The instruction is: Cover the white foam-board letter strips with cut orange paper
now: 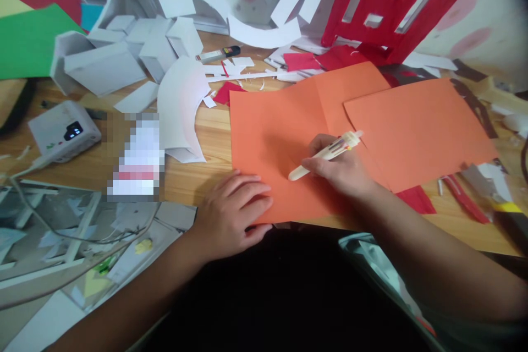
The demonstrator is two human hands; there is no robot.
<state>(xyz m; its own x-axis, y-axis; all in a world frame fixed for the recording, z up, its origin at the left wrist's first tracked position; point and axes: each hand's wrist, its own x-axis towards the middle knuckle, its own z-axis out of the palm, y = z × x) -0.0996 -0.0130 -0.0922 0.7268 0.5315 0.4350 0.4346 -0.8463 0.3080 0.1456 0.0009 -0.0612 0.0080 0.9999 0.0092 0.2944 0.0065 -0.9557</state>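
Observation:
A creased sheet of orange paper (280, 137) lies on the wooden table before me. My left hand (233, 212) rests flat on its lower left corner, fingers stretched out. Over the sheet's lower right part, my right hand (344, 168) grips a thick cream multicolour pen (325, 155). The pen tilts, its left end just over or on the paper; I cannot tell if it touches. Its other end, with coloured sliders, points up to the right. A second orange sheet (424, 126) overlaps the first on the right.
White cut card pieces (181, 104) and card boxes (107, 63) crowd the left and back. A utility knife (218, 54) lies among scraps. A red cut-out panel (396, 5) leans at the back right. A white device with a lit display (64, 129) and cable sits left.

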